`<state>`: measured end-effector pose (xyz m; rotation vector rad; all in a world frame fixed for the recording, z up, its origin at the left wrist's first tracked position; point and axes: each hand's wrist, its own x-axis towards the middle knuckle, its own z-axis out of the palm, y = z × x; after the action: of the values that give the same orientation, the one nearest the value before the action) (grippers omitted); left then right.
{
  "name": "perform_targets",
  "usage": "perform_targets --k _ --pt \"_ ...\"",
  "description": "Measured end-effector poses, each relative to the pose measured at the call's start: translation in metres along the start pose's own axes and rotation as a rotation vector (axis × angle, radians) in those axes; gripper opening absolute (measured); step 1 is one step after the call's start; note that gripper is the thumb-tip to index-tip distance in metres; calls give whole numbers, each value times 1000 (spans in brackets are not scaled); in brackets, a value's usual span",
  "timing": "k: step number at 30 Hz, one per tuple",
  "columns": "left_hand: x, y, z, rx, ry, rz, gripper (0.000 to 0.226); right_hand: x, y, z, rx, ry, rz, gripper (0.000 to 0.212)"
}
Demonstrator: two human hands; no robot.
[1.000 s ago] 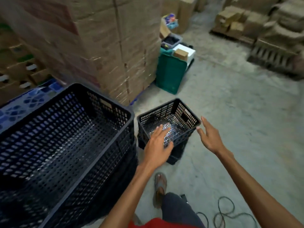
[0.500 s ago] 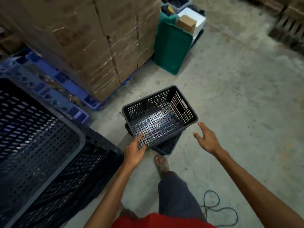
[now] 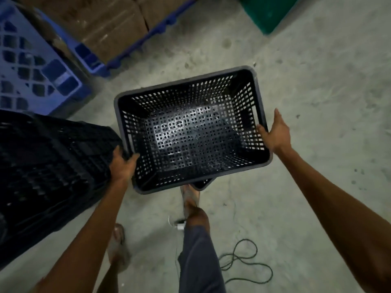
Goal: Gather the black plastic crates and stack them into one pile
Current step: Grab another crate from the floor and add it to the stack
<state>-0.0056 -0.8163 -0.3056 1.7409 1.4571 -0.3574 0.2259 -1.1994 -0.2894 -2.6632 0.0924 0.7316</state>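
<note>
So the pile is already partly built: there's a stack of black crates (image 3: 48, 170) sitting just outside the left hand (image 3: 122, 163), touching or nearly touching the back of it. Between the two hands is one more crate (image 3: 190, 132), open side up, empty. The left hand is wrapped around its rim at the near corner, thumb inside, fingers hidden underneath. The right hand (image 3: 275, 134) is open and flat against the opposite end wall, thumb over the rim, so I'd say pressing rather than properly clamped.

Under that crate a dark corner (image 3: 203, 183) pokes out near the foot, looks like another crate below it, but can't tell for sure.

My read: middle of the job. This crate needs lifting over to the stack beside the left hand, then whatever's underneath follows. Can't see whether more crates are lying around out of view.
</note>
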Motion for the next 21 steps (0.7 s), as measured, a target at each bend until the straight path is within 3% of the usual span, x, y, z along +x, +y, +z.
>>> perform_targets --k 3,6,13,21 --pt "21 1 22 -107 15 -101 57 23 13 20 69 -21 77 64" --pt "29 -1 31 -95 143 -171 47 19 21 39 242 18 102 40" --pt "-4 15 1 -50 194 -89 41 -44 19 10 314 150 119 43" --pt "-104 94 -97 -192 166 72 43 -154 -38 -135 365 402 40 36"
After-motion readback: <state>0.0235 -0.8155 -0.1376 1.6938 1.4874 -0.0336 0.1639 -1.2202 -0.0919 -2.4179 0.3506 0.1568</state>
